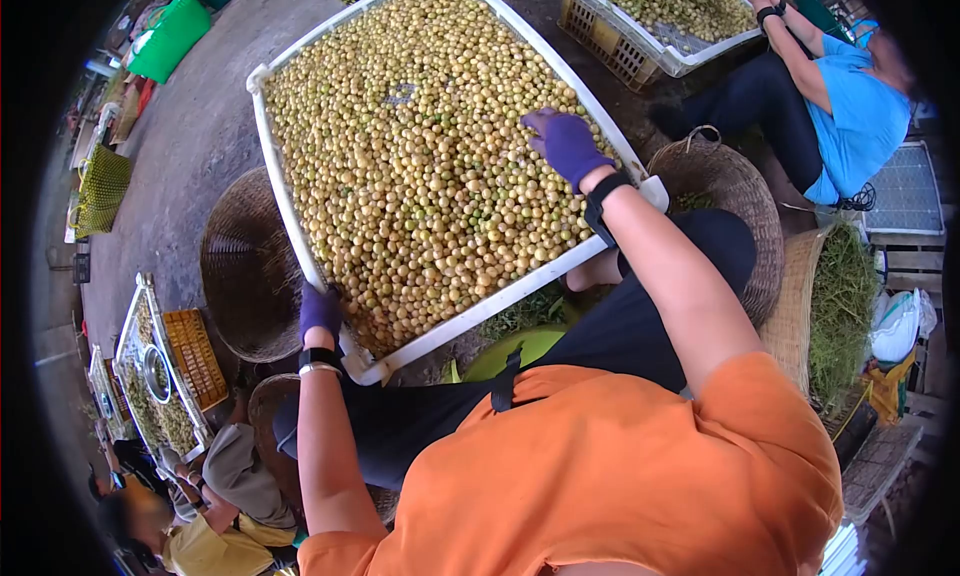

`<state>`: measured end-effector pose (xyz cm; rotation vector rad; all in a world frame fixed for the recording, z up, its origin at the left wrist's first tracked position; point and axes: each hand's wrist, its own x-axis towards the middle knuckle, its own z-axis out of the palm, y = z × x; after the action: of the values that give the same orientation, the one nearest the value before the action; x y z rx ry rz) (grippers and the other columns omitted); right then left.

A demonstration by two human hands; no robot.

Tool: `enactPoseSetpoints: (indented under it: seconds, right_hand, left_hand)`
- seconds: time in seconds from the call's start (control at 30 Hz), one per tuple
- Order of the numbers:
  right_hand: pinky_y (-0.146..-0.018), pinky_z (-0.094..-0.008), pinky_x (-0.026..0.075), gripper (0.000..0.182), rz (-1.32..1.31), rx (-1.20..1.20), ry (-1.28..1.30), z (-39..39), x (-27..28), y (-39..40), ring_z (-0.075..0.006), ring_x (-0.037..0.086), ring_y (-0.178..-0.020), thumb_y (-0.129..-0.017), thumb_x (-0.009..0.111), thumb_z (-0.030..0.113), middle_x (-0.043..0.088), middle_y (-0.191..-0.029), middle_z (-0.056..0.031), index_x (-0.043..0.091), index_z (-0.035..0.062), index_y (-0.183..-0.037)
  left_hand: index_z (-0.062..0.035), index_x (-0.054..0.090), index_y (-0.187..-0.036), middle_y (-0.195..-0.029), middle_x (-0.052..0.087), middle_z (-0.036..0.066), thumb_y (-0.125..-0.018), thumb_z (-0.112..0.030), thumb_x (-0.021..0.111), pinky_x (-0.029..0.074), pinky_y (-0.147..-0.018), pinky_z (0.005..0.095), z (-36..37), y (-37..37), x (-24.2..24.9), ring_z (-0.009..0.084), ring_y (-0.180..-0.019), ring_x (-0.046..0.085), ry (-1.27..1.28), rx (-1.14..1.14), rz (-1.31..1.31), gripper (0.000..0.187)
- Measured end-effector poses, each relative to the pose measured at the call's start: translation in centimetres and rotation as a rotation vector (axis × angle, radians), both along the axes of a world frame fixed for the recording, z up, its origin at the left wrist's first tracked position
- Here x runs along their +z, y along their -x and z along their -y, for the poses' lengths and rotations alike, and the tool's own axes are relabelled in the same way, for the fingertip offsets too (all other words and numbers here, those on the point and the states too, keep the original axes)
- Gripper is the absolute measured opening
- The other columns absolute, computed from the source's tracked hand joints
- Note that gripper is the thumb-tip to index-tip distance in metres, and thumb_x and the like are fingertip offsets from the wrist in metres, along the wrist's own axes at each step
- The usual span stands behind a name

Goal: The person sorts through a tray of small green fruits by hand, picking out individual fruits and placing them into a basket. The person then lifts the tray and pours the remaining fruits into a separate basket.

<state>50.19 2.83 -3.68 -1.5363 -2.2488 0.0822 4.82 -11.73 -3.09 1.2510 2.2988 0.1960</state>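
A white-rimmed tray (pixel 530 276), filled with small round yellowish fruits (pixel 420 166), stands in front of the person; the gloved left hand (pixel 320 314) touches the tray's rim near its closest left corner, though I cannot tell whether those fingers are clenched; the gloved right hand (pixel 567 148) lies over the fruits inside the tray's right side, its fingers loosely parted and released; one woven basket (pixel 225 261) sits just left of the tray, another woven basket (pixel 752 226) to its right; beyond the latter, right of the tray, sits a co-worker in a blue shirt (pixel 860 121).
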Motion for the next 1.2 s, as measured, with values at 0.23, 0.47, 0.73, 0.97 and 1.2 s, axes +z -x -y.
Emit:
enactPoseSetpoints:
  seconds: [0.23,0.47,0.73,0.97,1.2]
  right_hand:
    - [-0.071,-0.0443,0.051,0.025,-0.040,-0.115,0.171,-6.5,-1.4,0.4,-0.0348,0.065,-0.080,-0.084,0.059,0.032,0.068,-0.086,-0.0162,0.070,0.0096,-0.088]
    - [-0.042,-0.0211,0.042,0.020,-0.929,-0.319,0.509,-4.4,7.9,-4.6,-0.0084,0.053,-0.050,-0.085,0.064,0.017,0.058,-0.063,-0.0026,0.064,0.0017,-0.097]
    - [-0.047,-0.0237,0.047,0.024,-0.908,-0.425,0.447,-3.1,8.9,-9.2,-0.0109,0.057,-0.056,-0.086,0.057,0.010,0.061,-0.072,-0.0053,0.060,-0.0022,-0.107]
    - [-0.054,-0.0261,0.052,0.026,-1.030,-0.628,0.332,-4.3,7.3,-11.8,-0.0138,0.061,-0.060,-0.091,0.058,0.012,0.062,-0.074,-0.0071,0.061,-0.0017,-0.114]
    - [-0.054,-0.0259,0.052,0.026,-1.190,-0.262,0.603,-0.6,10.0,-4.4,-0.0127,0.059,-0.058,-0.086,0.066,0.014,0.059,-0.077,-0.0045,0.060,-0.0052,-0.103]
  left_hand:
    - [0.0008,0.037,-0.133,-0.118,0.058,0.027,-0.085,-0.037,0.062,0.046,-0.090,0.0430,1.3,-2.6,3.0,0.0405,-0.108,0.057,0.234,-0.051,-0.006,0.066]
    - [-0.0036,0.051,-0.129,-0.118,0.061,0.019,-0.088,-0.043,0.056,0.046,-0.092,0.0398,-3.6,-4.9,9.1,0.0331,-0.108,0.059,0.051,-0.420,-0.214,0.057]
    - [-0.0061,0.055,-0.125,-0.116,0.062,0.018,-0.088,-0.037,0.058,0.048,-0.090,0.0396,-7.8,-9.9,5.4,0.0311,-0.106,0.060,-0.038,-0.652,0.028,0.048]
    - [-0.0062,0.060,-0.114,-0.099,0.064,0.018,-0.084,-0.030,0.064,0.049,-0.077,0.0442,-7.1,-9.9,3.6,0.0350,-0.091,0.061,-0.288,-0.784,-0.068,0.039]
    - [-0.0032,0.059,-0.116,-0.094,0.067,0.012,-0.083,-0.013,0.066,0.052,-0.077,0.0322,-7.4,-13.7,1.8,0.0232,-0.088,0.066,-0.473,-0.612,0.579,0.035]
